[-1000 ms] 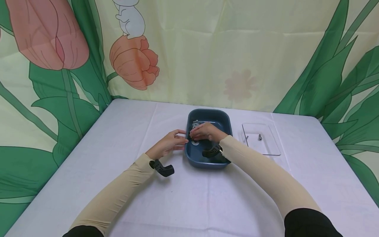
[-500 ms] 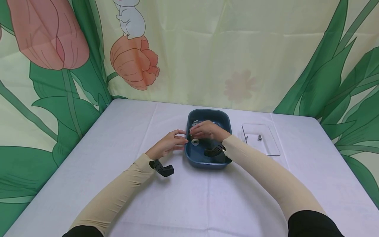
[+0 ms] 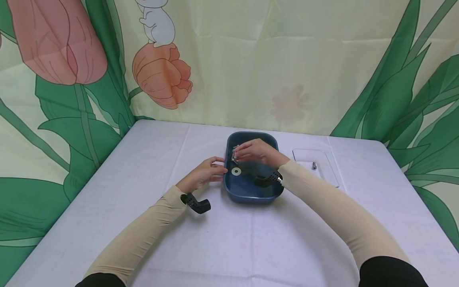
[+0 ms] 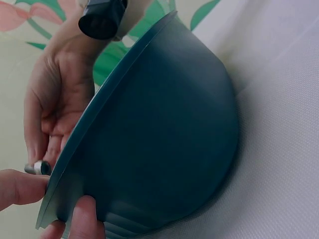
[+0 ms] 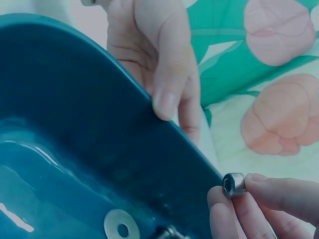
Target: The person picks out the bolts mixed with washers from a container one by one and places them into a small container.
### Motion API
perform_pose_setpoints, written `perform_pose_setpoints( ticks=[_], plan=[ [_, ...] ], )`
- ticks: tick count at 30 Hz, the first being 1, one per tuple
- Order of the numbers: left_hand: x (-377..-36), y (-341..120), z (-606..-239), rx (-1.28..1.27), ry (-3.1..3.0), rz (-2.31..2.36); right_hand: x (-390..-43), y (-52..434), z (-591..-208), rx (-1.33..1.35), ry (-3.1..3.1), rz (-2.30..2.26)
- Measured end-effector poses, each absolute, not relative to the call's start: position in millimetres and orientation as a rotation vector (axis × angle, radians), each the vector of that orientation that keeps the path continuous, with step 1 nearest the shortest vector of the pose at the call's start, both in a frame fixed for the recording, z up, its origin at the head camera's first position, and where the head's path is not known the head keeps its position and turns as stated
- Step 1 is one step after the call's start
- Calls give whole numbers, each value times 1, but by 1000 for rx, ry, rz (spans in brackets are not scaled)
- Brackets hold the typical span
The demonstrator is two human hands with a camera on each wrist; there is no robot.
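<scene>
As fingers [image 5: 279, 193] pinch bolt [image 5: 239, 183], right wrist view, socket [image 5: 229, 185] leftward, axis sideways

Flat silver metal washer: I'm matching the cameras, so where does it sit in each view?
Head: the washer is just below picture centre, inside the dark-blue rounded-rectangular container.
Left wrist: not in it.
Right wrist: at the bottom edge, left of centre.
Shared landmark: the container, in all three.

Curtained-off workspace: tulip-print fabric [image 3: 229, 59] behind white-clothed table [image 3: 201, 247].
</scene>
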State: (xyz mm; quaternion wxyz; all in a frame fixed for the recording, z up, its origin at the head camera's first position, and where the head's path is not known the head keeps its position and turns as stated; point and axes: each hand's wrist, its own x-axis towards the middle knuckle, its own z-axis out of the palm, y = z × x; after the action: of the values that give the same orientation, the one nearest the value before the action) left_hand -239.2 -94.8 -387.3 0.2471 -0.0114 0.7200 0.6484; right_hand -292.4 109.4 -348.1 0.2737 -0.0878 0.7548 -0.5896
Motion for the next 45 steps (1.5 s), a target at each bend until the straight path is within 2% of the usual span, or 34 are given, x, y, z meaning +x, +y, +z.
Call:
perform_pose_setpoints(
  ticks=[24, 45],
  plan=[
    [-239, -93, -389, -45, 1973, 1782, -292, 172, -313, -242, 2189, -1474],
    [-239, -95, -389, -38, 1973, 1772, -277, 240, -297, -186, 2161, -1534]
  ],
)
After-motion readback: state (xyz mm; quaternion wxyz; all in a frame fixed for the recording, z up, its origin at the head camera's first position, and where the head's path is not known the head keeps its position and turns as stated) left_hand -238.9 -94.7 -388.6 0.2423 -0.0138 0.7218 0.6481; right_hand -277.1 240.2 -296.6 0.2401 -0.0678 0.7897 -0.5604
